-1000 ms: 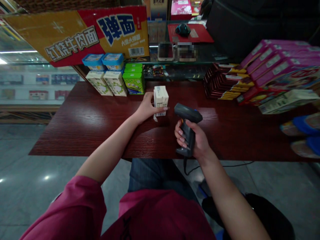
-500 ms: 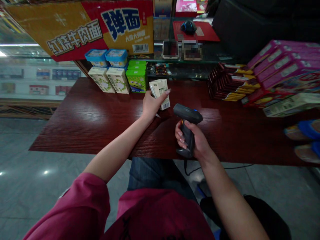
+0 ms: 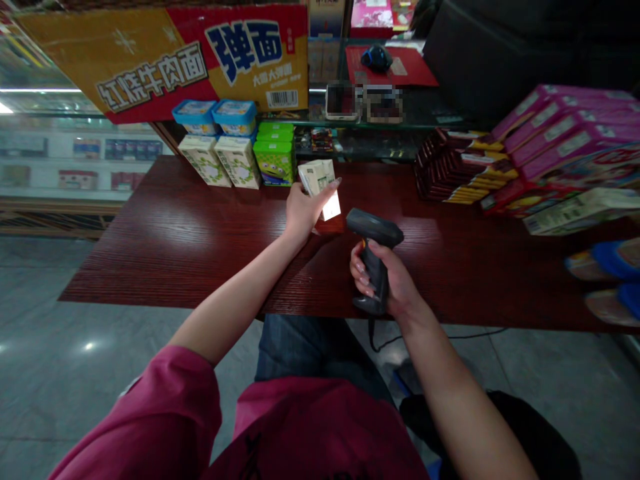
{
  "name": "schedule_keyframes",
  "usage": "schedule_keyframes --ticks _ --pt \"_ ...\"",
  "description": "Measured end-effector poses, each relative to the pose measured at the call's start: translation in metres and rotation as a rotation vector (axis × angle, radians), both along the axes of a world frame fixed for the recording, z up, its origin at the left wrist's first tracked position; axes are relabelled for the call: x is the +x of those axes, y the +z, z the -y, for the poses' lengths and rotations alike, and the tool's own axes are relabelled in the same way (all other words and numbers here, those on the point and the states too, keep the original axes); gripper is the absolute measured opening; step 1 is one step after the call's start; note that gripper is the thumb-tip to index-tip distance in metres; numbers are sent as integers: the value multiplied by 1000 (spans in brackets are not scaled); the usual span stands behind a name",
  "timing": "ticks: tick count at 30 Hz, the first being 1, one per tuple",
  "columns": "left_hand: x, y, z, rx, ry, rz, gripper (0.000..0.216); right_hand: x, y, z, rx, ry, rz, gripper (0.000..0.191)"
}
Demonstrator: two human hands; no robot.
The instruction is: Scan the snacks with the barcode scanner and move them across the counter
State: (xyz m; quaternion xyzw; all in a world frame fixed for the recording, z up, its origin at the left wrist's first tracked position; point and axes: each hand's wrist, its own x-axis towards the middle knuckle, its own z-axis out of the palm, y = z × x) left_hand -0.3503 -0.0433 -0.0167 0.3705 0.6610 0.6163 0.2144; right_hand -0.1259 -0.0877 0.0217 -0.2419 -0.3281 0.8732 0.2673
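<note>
My left hand [image 3: 301,210] grips a small white drink carton [image 3: 320,185], held tilted just above the dark red wooden table [image 3: 200,253]. The carton's lower face glows white, with a red glow on the table beneath it. My right hand [image 3: 387,280] is wrapped round the handle of a black barcode scanner [image 3: 374,247], whose head points at the carton from a short way to the right. A cable hangs from the scanner's base below the table edge.
Behind the carton stand two white cartons [image 3: 223,160], green boxes [image 3: 274,157] and blue tubs [image 3: 215,115] under a big noodle box [image 3: 165,60]. Dark red packets [image 3: 450,175] and pink boxes [image 3: 560,133] fill the right side. A mouse [image 3: 376,58] lies on a glass counter.
My left hand lifted the carton off the table and tilted it toward the scanner. Its lower face now glows bright. The scanner stayed almost still.
</note>
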Motion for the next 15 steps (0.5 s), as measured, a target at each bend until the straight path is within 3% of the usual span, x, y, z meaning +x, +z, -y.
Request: schedule_keyframes --ticks 3,8,11,15 --pt "4 6 2 -37 82 64 68 0 0 0 -7 -7 -13 32" --pt "6 20 11 -30 13 107 62 2 0 -1 -18 -10 -39 31" --pt "-5 26 25 -29 -108 52 61 4 0 -2 -43 -26 -47 30" --pt "-38 31 51 -20 -402 -157 85 5 1 -4 -78 -30 -44 30"
